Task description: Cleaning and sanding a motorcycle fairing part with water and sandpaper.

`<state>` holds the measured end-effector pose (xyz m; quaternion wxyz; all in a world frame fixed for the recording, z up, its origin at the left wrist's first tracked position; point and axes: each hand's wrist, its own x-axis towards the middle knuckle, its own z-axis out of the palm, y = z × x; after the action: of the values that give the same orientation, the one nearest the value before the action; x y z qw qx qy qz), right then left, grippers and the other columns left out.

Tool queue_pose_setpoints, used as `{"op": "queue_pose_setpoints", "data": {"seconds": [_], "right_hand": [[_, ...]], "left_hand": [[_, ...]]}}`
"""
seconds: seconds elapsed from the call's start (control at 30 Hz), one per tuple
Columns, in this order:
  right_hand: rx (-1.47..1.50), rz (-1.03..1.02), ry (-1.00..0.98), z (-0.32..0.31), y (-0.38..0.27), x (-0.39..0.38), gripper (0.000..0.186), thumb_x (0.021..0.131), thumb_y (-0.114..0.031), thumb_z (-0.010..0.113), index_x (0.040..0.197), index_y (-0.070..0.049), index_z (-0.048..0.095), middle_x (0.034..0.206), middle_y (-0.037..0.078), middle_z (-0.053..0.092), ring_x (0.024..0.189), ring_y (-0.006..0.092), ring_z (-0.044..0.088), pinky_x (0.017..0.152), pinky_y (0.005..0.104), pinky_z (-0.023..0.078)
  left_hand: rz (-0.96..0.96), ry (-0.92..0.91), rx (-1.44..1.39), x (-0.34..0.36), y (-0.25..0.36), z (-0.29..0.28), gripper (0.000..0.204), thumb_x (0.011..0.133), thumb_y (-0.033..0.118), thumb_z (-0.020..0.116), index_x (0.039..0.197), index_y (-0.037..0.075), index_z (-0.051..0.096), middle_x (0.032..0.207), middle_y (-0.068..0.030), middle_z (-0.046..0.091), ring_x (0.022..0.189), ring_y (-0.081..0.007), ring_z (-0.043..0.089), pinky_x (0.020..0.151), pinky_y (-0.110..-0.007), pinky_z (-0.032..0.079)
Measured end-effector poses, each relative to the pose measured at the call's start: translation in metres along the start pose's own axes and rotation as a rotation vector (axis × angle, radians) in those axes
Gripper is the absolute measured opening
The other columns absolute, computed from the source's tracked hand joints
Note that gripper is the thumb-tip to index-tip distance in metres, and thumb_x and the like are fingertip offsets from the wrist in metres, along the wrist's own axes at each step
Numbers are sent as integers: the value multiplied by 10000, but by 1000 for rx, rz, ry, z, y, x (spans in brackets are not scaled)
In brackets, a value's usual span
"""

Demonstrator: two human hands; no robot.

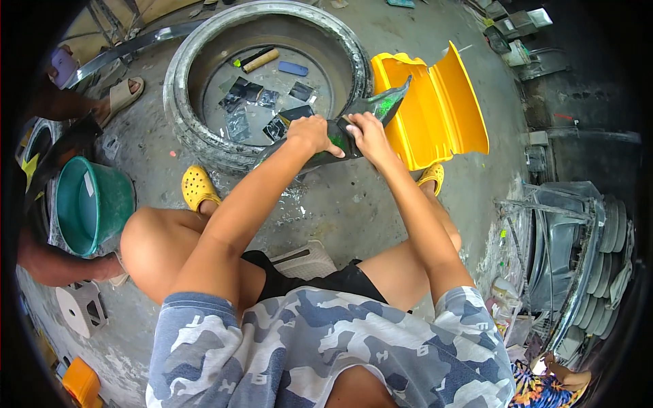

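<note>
A dark, curved plastic panel (396,102) with bright green patches lies across the near right rim of a large tyre (178,119). My left hand (313,134) grips the panel's middle, thumb stretched toward the right. Just beside it, my right hand (371,136) presses bent fingers on the panel, over a small dark piece with a tan edge that looks like sandpaper; most of it is hidden. Inside the tyre lie several dark sheets (245,89), a blue block (293,69) and a tan roller-shaped piece (261,60).
Right of the tyre stands a yellow plastic panel (425,102), touching or close to the dark one. At left are a green bucket (122,207), a small stool (80,309) and another person's legs (64,262). Stacked parts (571,255) line the right side.
</note>
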<state>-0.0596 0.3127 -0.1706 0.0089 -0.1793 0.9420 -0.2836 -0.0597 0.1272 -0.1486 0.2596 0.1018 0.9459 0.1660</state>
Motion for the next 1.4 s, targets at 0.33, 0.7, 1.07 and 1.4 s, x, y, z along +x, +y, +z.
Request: {"op": "queue_pose_setpoints", "data": {"seconds": [0.33, 0.7, 1.07, 1.4], "right_hand": [[-62, -2, -39, -1, -14, 17, 229, 835, -124, 605, 1037, -24, 646, 975, 238, 573, 958, 419, 568, 846, 460, 464], [9, 73, -77, -6, -24, 29, 261, 789, -121, 662, 1016, 9, 658, 980, 259, 623, 947, 417, 591, 856, 434, 480], [-66, 117, -185, -1, -36, 49, 234, 792, -123, 663, 999, -15, 675, 1022, 267, 632, 991, 404, 609, 863, 445, 496], [153, 294, 27, -3, -21, 38, 343, 736, -164, 759, 954, 24, 573, 850, 192, 634, 841, 335, 634, 755, 408, 496]], "left_hand": [[17, 43, 14, -6, 11, -2, 927, 528, 659, 786, 1134, -19, 604, 1164, -145, 631, 1085, -282, 608, 915, -382, 483], [-12, 68, 50, -3, 19, 2, 840, 550, 643, 786, 1090, 17, 638, 1134, -104, 651, 1015, -263, 647, 859, -362, 520], [23, 147, 46, -6, 19, 6, 838, 537, 640, 791, 1032, -15, 625, 1020, -153, 679, 936, -295, 672, 802, -376, 543], [-39, 120, -43, -9, 7, 4, 897, 544, 579, 824, 1109, -55, 538, 1037, -178, 667, 979, -321, 657, 832, -411, 528]]}}
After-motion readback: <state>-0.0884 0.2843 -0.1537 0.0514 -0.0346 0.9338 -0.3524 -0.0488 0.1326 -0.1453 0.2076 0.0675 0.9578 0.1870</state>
